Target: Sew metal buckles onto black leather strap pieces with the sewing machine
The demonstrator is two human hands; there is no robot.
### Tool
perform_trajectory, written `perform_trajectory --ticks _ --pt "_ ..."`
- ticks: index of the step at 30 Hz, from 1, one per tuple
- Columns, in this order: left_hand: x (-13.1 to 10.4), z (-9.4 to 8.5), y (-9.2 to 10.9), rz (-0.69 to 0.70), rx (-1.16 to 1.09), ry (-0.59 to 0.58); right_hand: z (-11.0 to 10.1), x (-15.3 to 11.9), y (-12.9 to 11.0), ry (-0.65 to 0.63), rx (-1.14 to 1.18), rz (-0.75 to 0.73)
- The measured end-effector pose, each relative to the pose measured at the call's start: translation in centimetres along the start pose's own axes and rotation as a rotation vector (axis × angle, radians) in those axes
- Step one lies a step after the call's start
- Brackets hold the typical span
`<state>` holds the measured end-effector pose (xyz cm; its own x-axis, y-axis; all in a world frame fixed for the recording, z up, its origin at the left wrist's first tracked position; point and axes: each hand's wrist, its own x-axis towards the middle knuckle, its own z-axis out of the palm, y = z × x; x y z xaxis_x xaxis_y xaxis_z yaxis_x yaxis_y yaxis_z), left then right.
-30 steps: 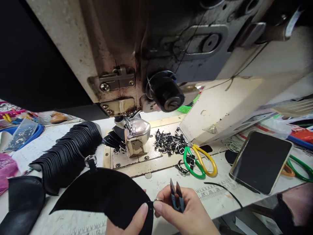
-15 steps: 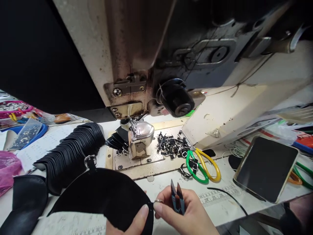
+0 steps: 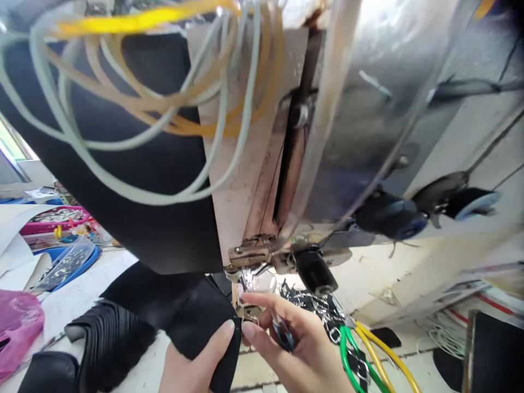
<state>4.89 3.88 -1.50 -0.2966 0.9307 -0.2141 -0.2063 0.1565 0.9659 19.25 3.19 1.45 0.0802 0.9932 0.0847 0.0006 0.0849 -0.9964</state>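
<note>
My left hand (image 3: 198,357) grips the edge of a curved black leather piece (image 3: 204,316), thumb on top. At that edge my right hand (image 3: 303,341) pinches a small metal buckle (image 3: 250,321) between thumb and fingertip. A pair of thread snips (image 3: 282,333) is also tucked in my right hand, mostly hidden by the fingers. Both hands are close in front of the needle area of a sewing machine (image 3: 241,180). Its presser foot and post are partly covered by my right hand and the leather.
A fanned stack of black leather pieces (image 3: 110,338) lies at left, near a pink plastic bag (image 3: 18,333) and a blue tray (image 3: 88,262). Small buckle tabs (image 3: 303,300) and scissors with green and yellow handles (image 3: 347,355) lie at right. Pale cords (image 3: 172,194) hang in front above.
The camera view has tilted upward, bringing the cords and upper machine into sight. My hands and the leather have moved up to the machine's post. My grip on leather and buckle persists.
</note>
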Motion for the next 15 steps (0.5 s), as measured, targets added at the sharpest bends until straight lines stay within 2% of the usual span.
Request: perform_trajectory --ticks 4,7,10,15 --pt "1.7 1.6 1.1 -0.029 -0.090 -0.126 -0.3 1.6 -0.2 0.019 -0.136 -0.067" --pt "2.5 2.5 1.7 -0.040 -0.121 -0.175 -0.8 2.5 0.1 0.052 -0.319 -0.166" --pt "3.2 2.9 2.2 -0.059 -0.118 -0.192 -1.3 3.3 0.5 0.101 -0.488 -0.274" --pt "3.7 3.3 3.1 -0.093 -0.135 -0.191 -1.4 3.7 1.1 0.160 -0.539 -0.350"
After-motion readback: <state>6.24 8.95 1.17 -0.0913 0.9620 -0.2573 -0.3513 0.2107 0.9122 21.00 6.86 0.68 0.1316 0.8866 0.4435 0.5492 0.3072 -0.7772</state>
